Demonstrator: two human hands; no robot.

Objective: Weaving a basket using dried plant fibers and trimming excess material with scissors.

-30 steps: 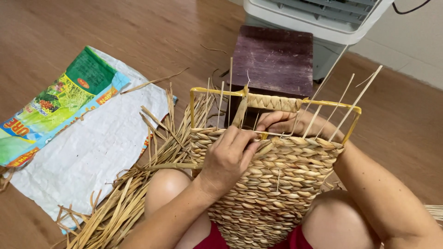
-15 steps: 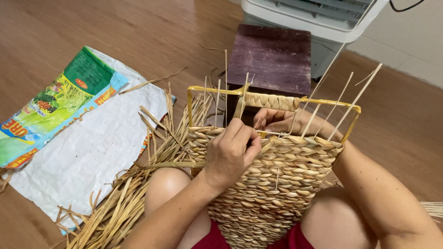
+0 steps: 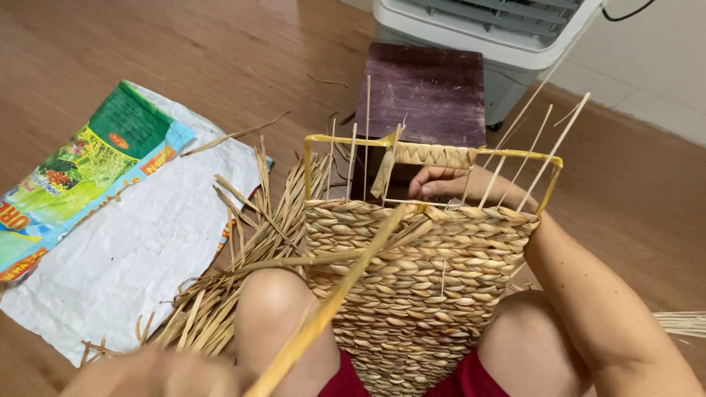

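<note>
Your right hand (image 3: 448, 184) pins the weave at the basket (image 3: 419, 272) rim between your knees, steadying it; your left hand (image 3: 154, 371) (blurred, grip unclear) draws a strand (image 3: 346, 283) taut toward you

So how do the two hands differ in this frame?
The left hand is blurred, low at the frame's bottom edge, drawing a long straw strand towards the body. The right hand is sharp, up inside the basket rim behind the woven wall. Both are bare.
</note>
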